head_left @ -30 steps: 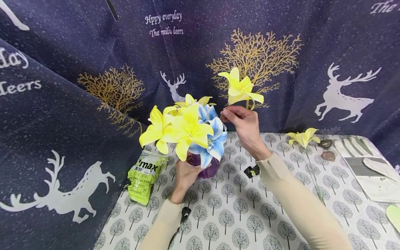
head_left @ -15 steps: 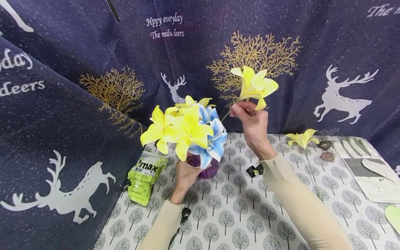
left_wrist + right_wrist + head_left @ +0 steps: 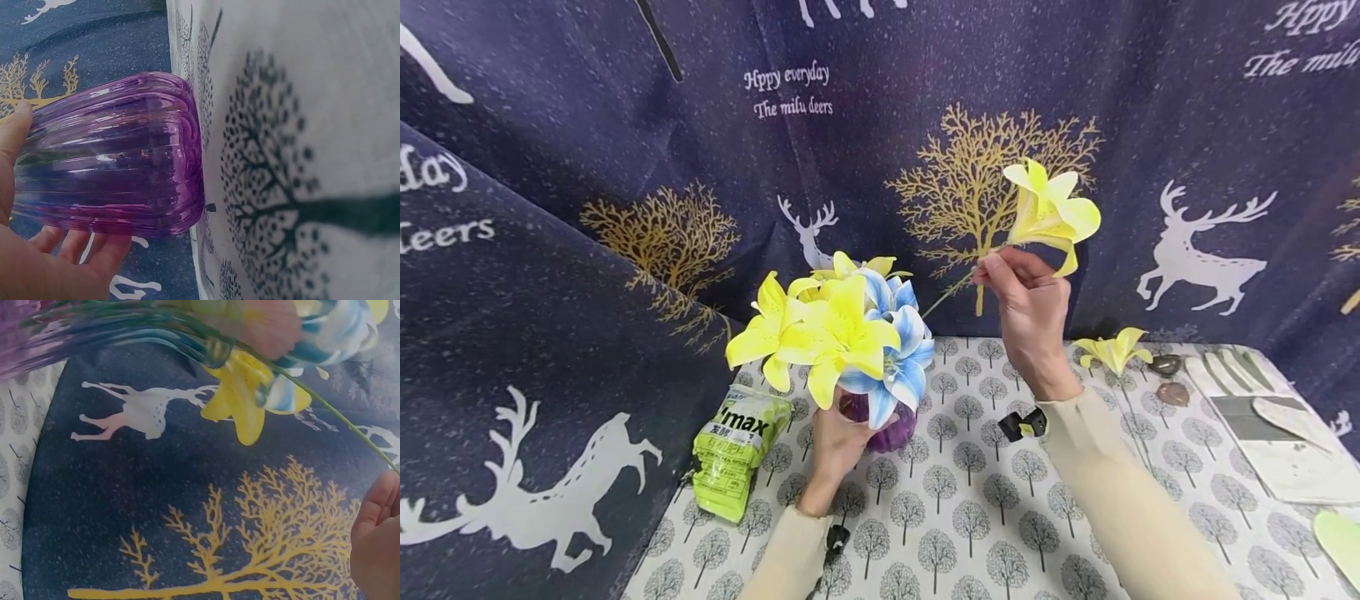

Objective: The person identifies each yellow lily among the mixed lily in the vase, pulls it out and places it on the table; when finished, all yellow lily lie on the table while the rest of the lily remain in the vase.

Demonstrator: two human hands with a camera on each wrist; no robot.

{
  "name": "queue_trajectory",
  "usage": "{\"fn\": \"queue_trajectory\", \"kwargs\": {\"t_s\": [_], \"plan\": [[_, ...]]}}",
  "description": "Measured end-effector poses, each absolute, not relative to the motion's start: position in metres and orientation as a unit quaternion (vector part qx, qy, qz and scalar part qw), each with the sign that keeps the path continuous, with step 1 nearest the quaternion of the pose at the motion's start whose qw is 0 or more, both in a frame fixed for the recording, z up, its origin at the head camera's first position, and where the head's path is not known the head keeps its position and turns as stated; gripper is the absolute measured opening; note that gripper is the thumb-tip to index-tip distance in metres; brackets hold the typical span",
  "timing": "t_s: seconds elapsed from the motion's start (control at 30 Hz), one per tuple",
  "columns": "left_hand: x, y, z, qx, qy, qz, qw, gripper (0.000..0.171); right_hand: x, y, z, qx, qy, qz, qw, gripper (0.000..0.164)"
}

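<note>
My left hand (image 3: 835, 442) grips a purple ribbed glass vase (image 3: 119, 156) that stands on the table; in the left wrist view the fingers curl round its upper part. Yellow lilies (image 3: 842, 329) and blue-and-white lilies (image 3: 904, 362) crowd above the vase, hiding its mouth in the head view. To the right and higher, my right hand (image 3: 1030, 312) pinches the thin green stem (image 3: 951, 292) of another yellow lily (image 3: 1051, 208) just below its bloom. This stem slants down behind the blue flowers. In the right wrist view it runs towards the bundled stems at the vase.
A green-and-white bag (image 3: 737, 454) leans left of the vase. At the right lie a loose yellow lily (image 3: 1116, 350), a dark stone (image 3: 1165, 365), a brown stone (image 3: 1172, 394), white-and-grey gloves (image 3: 1277, 429) and a pale green object (image 3: 1337, 537). A navy cloth backdrop rises behind the table.
My right hand has moved rightwards with the yellow lily, whose bloom now tilts right and whose stem shows more. The left hand keeps its hold on the vase. The head view has tilted up slightly.
</note>
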State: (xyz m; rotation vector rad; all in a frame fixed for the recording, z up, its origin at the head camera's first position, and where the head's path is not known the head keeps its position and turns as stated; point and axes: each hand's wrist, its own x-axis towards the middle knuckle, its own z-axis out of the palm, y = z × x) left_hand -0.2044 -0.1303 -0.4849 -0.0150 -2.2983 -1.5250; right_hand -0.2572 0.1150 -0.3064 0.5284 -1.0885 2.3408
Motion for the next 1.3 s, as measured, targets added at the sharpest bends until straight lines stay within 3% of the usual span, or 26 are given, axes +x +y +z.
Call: {"fn": "queue_trajectory", "kwargs": {"t_s": [0.53, 0.83, 1.07, 1.3], "plan": [[-0.203, -0.126, -0.485, -0.006, -0.822, -0.54, 0.181, 0.087, -0.249, 0.141, -0.3, 0.191, -0.347, 0.879, 0.265, 0.013], [-0.202, -0.126, -0.484, -0.012, -0.828, -0.532, 0.178, 0.098, -0.246, 0.153, -0.297, 0.186, -0.343, 0.878, 0.278, 0.007], [-0.2, -0.126, -0.488, -0.02, -0.819, -0.539, 0.196, 0.08, -0.246, 0.166, -0.291, 0.171, -0.272, 0.903, 0.286, 0.006], [-0.204, -0.13, -0.485, -0.027, -0.811, -0.55, 0.197, 0.084, -0.243, 0.184, -0.281, 0.163, -0.248, 0.903, 0.311, 0.009]]}}
